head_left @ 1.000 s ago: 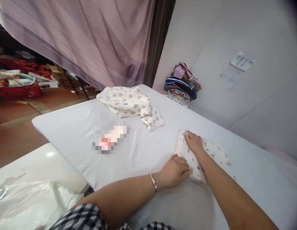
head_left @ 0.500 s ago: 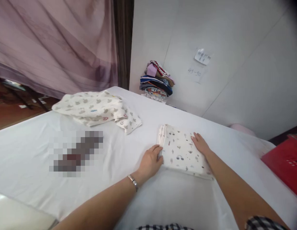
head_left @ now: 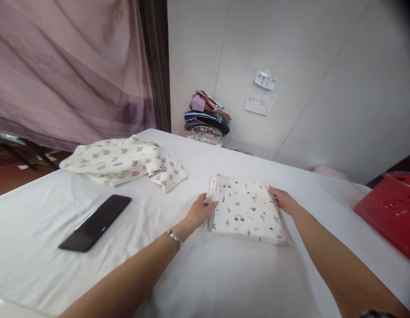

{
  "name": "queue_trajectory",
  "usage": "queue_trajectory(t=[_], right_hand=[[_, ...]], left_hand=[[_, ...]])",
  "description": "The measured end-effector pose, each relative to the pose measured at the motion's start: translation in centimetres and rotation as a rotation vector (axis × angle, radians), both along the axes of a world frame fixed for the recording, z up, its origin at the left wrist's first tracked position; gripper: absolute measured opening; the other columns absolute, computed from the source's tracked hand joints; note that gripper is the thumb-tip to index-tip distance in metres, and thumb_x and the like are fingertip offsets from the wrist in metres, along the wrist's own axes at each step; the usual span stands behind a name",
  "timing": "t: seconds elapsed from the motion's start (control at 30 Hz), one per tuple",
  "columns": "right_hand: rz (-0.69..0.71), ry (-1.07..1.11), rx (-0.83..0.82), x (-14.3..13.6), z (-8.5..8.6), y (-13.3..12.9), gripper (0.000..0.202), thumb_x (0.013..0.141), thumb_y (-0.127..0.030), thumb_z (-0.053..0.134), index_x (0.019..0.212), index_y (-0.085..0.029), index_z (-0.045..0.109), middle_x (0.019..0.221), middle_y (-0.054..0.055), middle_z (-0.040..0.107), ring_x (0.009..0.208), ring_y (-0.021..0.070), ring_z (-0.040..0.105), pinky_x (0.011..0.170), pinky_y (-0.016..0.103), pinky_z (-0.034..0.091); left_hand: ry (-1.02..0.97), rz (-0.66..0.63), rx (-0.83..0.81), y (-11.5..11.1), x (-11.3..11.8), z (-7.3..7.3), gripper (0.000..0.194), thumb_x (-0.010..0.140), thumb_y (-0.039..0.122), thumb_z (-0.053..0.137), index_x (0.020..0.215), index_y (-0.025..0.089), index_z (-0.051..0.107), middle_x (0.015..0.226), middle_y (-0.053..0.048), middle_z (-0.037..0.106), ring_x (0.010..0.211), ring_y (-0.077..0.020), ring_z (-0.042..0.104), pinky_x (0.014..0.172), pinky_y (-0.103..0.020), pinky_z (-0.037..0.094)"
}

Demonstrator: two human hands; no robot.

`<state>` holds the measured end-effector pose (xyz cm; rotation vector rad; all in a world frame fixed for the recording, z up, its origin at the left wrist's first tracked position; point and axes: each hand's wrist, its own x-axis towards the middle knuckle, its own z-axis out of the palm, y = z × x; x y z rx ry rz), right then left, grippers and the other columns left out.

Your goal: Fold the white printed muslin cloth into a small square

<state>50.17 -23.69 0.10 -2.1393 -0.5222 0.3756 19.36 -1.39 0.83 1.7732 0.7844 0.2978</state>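
A folded white cloth (head_left: 246,210) printed with small rainbows, cactuses and crowns lies flat in front of me, its layered fold on the left side. My left hand (head_left: 201,210) grips that folded edge, the thumb on top and the other fingers along the side. At the opposite edge, my right hand (head_left: 283,199) holds the cloth near its far right corner, some fingertips hidden by the fabric. Farther left, a second white cloth (head_left: 122,159) with grey mouse-head prints lies loosely crumpled.
The table (head_left: 191,282) has a white cover. A black phone (head_left: 95,223) lies at left. Beyond the far edge, a stack of folded clothes (head_left: 208,117) stands against the wall, below paper notes (head_left: 257,104). A red basket (head_left: 390,214) is at right; a pink curtain (head_left: 75,66) hangs at left.
My right hand has gone from resting on top of the folded cloth to gripping its right edge. My left hand stays at the folded side. The camera view has shifted slightly.
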Motion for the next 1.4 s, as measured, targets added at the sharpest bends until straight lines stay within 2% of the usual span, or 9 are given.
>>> queue_trajectory(t=[0.13,0.43,0.6,0.77,0.87,0.93,1.03,1.2,1.4], right_hand=[[0.086,0.282,-0.011,-0.1,1.6,1.3,0.054,0.083,-0.061,0.043,0.087,-0.011,0.066,0.084,0.015,0.07,0.079,0.0241,0.068,0.072,0.036,0.055],[0.017,0.784,0.25,-1.4,4.6,2.0,0.02,0.08,-0.029,0.062,0.092,-0.014,0.063,0.096,0.013,0.07,0.089,0.0237,0.066,0.084,0.035,0.052],[0.102,0.571,0.395,-1.3,8.9,1.5,0.024,0.067,-0.018,0.068,0.091,-0.013,0.065,0.095,0.012,0.07,0.086,0.024,0.066,0.081,0.035,0.053],[0.212,0.067,0.607,-1.2,16.7,1.0,0.036,0.06,-0.023,0.075,0.094,-0.017,0.065,0.101,0.007,0.068,0.095,0.0238,0.063,0.089,0.038,0.048],[0.186,-0.296,0.662,-2.5,18.3,-0.2,0.049,0.056,-0.028,0.08,0.102,-0.022,0.062,0.104,0.004,0.067,0.097,0.0228,0.061,0.091,0.04,0.046],[0.127,-0.476,0.583,-4.2,16.5,-1.4,0.051,0.058,-0.032,0.08,0.104,-0.023,0.062,0.105,0.005,0.066,0.097,0.0235,0.061,0.091,0.042,0.047],[0.243,-0.654,0.407,-7.3,9.7,-3.5,0.037,0.07,-0.034,0.071,0.104,-0.023,0.061,0.117,0.007,0.061,0.111,0.0251,0.054,0.099,0.045,0.04],[0.476,-0.539,0.242,-10.9,-1.4,-6.3,0.022,0.08,-0.038,0.06,0.097,-0.025,0.063,0.119,0.008,0.061,0.113,0.0236,0.053,0.095,0.042,0.045],[0.462,-0.429,0.133,-11.0,-2.0,-7.7,0.027,0.078,-0.026,0.054,0.104,-0.024,0.06,0.128,0.006,0.054,0.119,0.022,0.049,0.102,0.043,0.039]], left_hand=[[0.029,0.018,-0.206,1.6,3.6,1.8,0.081,0.07,0.059,0.06,0.131,0.011,0.037,0.138,-0.023,0.039,0.118,-0.0304,0.048,0.082,-0.037,0.049],[0.055,-0.048,-0.42,3.3,7.5,2.7,0.052,0.06,0.056,0.068,0.093,0.016,0.063,0.105,-0.013,0.066,0.093,-0.0267,0.061,0.073,-0.034,0.049],[-0.076,-0.06,-0.386,4.3,8.0,5.1,0.038,0.063,0.037,0.067,0.095,0.018,0.058,0.1,-0.008,0.065,0.09,-0.0218,0.06,0.07,-0.03,0.046],[-0.61,-0.156,-0.158,5.9,8.2,12.5,0.065,0.057,0.024,0.071,0.116,0.019,0.044,0.099,-0.005,0.063,0.087,-0.0193,0.06,0.076,-0.033,0.048],[-0.812,-0.24,0.211,6.2,6.3,15.4,0.079,0.061,0.026,0.072,0.13,0.022,0.033,0.109,-0.005,0.059,0.1,-0.0206,0.057,0.088,-0.037,0.044],[-0.765,-0.222,0.536,6.0,4.1,14.8,0.065,0.066,0.027,0.069,0.125,0.02,0.041,0.111,-0.006,0.058,0.106,-0.0216,0.053,0.093,-0.037,0.041],[-0.569,-0.271,0.931,5.1,0.1,9.8,0.029,0.073,0.024,0.061,0.101,0.018,0.057,0.102,-0.008,0.061,0.102,-0.0223,0.054,0.094,-0.039,0.039],[-0.344,-0.463,1.013,2.9,-4.3,0.4,0.013,0.078,0.019,0.054,0.091,0.02,0.058,0.095,-0.006,0.064,0.105,-0.0204,0.054,0.098,-0.04,0.035],[-0.315,-0.434,0.924,2.2,-4.7,-0.7,0.017,0.078,0.021,0.057,0.095,0.02,0.058,0.1,-0.007,0.064,0.11,-0.0214,0.052,0.096,-0.04,0.04]])
